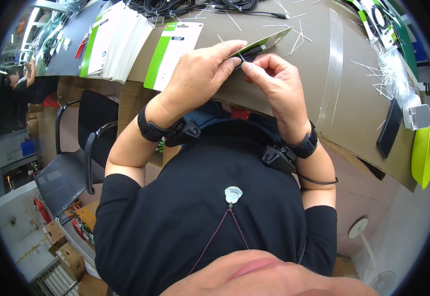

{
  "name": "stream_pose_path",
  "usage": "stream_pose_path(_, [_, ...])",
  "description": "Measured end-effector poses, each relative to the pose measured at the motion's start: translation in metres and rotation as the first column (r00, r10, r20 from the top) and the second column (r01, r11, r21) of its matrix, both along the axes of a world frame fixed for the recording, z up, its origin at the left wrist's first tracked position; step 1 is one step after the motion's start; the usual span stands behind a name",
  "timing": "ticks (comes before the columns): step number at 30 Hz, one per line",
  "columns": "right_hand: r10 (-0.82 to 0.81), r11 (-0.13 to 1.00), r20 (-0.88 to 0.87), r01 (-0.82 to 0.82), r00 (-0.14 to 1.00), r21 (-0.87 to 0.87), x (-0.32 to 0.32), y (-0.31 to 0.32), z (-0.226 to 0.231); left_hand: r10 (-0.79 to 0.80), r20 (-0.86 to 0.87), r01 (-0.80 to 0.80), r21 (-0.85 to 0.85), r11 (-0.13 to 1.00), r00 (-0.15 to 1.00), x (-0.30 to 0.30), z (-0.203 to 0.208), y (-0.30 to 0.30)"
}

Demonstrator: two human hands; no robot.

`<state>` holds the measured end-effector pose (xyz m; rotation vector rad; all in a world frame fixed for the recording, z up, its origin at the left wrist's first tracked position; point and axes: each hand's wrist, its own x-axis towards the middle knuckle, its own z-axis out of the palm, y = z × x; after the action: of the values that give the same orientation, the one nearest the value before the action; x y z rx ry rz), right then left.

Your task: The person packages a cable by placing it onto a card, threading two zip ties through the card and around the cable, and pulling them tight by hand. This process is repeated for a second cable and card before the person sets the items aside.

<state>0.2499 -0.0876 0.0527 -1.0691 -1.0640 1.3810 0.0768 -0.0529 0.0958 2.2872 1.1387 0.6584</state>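
My left hand (197, 71) is closed on a green-and-white packaging card (275, 37), held tilted above the near edge of the table. A coiled black cable (251, 52) with a light-coloured plug end lies against the card's near face. From the other side, my right hand (280, 83) meets the coil with thumb and forefinger pinched together. A thin dark strip shows at its fingertips, but I cannot make out what it is. Another card (179, 42) of the same kind lies flat on the table, left of my left hand.
A thick stack of cards (121, 42) stands at the left, with black cables (163, 7) bundled at the back. White thin ties (301, 35) lie scattered. At the right are a plastic bag (392, 66), a phone (390, 129) and a lime-green tray (423, 155). A chair (99, 121) stands left.
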Motion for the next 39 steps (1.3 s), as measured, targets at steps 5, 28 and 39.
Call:
stream_pose_path(5, [-0.059, 0.998, 0.073, 0.056, 0.996, 0.043, -0.006, -0.001, -0.001, -0.032, 0.124, 0.017, 0.120, 0.993, 0.992, 0.000, -0.006, -0.005])
stream_pose_path(28, [-0.570, 0.615, 0.568, -0.150, 0.594, 0.774, 0.031, 0.007, 0.055, -0.091, -0.130, 0.150, 0.580, 0.801, 0.987, 0.000, 0.005, -0.024])
stream_pose_path(39, [-0.042, 0.847, 0.707, -0.350, 0.706, 0.399, 0.015, 0.018, 0.048, -0.067, -0.335, 0.294, 0.691, 0.661, 0.940, -0.004, 0.002, -0.031])
